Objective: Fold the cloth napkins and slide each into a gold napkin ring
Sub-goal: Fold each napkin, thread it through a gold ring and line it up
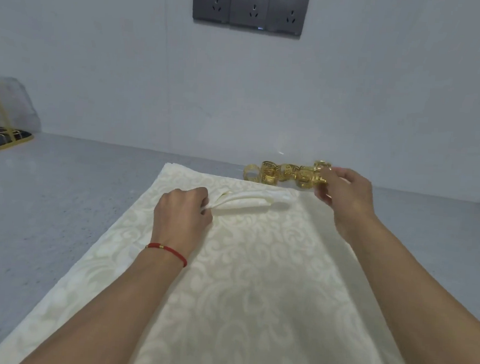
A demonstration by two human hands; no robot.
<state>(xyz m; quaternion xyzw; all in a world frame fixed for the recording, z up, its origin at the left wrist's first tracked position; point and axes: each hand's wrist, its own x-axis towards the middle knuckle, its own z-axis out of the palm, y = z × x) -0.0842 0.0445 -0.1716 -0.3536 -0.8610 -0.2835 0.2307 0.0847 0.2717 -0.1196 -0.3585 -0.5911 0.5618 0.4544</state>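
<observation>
From the head view, the step in hand looks like the ringing of one napkin: the folding seems done and a ring is being fetched. The left hand [184, 210] is clenched around one end of a folded cream napkin [246, 202], which lies bunched into a narrow roll on top of a flat stack of cream damask napkins [254, 282] spread over the grey tabletop [61, 197]. The roll's free end points right, toward the rings.

The right hand [343, 194] reaches to the cluster of gold napkin rings [285, 173] lying on the tabletop just past the far edge of the stack. Its fingers are curled and pinch one gold ring [320, 167] at the right end of the cluster, held at about the level of the others; whether it is clear of the tabletop cannot be told.

The next move, as I judge it, calls for bringing that ring to the roll's free end and threading the cloth through, with the left hand keeping the folds tight so they do not spring open.

A red cord bracelet [168, 250] sits on the left wrist.
</observation>
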